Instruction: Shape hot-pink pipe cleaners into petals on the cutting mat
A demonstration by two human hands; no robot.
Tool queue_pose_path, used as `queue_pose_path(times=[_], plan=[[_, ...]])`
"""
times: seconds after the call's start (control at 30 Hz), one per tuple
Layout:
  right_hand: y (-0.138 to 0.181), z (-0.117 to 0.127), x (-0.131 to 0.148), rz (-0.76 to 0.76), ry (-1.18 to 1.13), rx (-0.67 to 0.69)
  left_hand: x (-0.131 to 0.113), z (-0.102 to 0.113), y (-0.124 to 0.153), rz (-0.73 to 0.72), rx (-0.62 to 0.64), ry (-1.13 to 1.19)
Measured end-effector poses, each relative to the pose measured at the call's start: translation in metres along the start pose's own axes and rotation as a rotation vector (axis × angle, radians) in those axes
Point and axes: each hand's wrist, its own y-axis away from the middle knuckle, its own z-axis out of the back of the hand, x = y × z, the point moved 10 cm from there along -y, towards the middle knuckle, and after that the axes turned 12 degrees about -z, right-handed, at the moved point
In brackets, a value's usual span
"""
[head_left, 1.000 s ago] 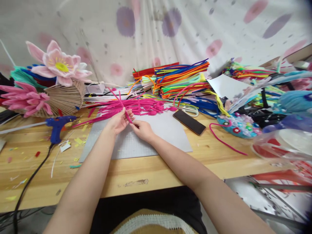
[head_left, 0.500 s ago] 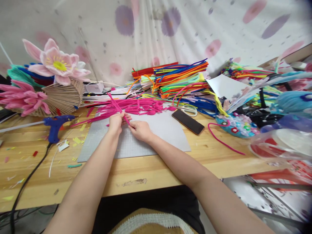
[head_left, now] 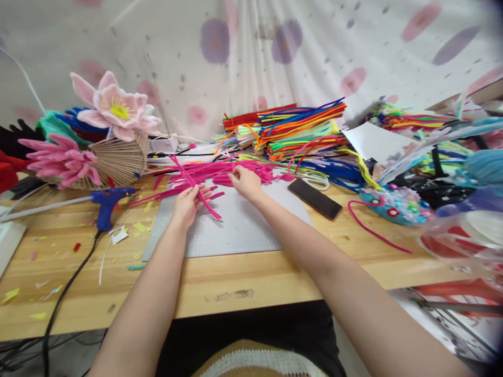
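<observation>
Several magenta pipe cleaners [head_left: 208,206] lie across the fingers of my left hand [head_left: 187,204], which closes loosely around them above the grey cutting mat [head_left: 236,238]. Their ends fan out to the lower right and upper left. Farther back, my right hand [head_left: 246,182] reaches to the pile of magenta pipe cleaners [head_left: 200,172] along the mat's far side. Its fingers are bent and pinched together at the pile; what sits between the fingertips is too small to make out.
A blue glue gun [head_left: 106,207] stands on the left by scraps. Behind it is a folding fan [head_left: 121,159] with fuzzy flowers. A phone [head_left: 315,199] and scissors [head_left: 316,181] lie right of the mat. Bundles of coloured pipe cleaners [head_left: 302,125] stack at the back.
My right hand has left the pipe cleaners in my left hand and moved back and right to the pile. The view has shifted slightly left.
</observation>
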Motion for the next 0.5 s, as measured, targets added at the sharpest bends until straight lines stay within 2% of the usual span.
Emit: queue_pose_path(times=[0.07, 0.17, 0.27, 0.4, 0.47, 0.5], plan=[[-0.021, -0.003, -0.002, -0.042, 0.087, -0.013, 0.004, -0.002, 0.001, 0.005, 0.02, 0.02], [-0.039, -0.018, -0.003, -0.064, 0.2, 0.039, 0.008, -0.007, 0.003, 0.021, 0.054, 0.022], [-0.046, -0.02, -0.01, -0.106, 0.178, 0.039, 0.008, -0.007, 0.006, 0.018, 0.051, 0.009], [-0.041, 0.0, -0.018, -0.112, -0.076, -0.013, 0.009, -0.008, 0.008, 0.002, 0.051, -0.022], [-0.029, 0.007, -0.019, -0.079, -0.288, 0.046, 0.012, -0.011, 0.01, 0.011, 0.059, -0.041], [-0.02, 0.004, -0.02, -0.067, -0.409, 0.133, 0.014, -0.012, 0.01, 0.013, 0.063, -0.048]])
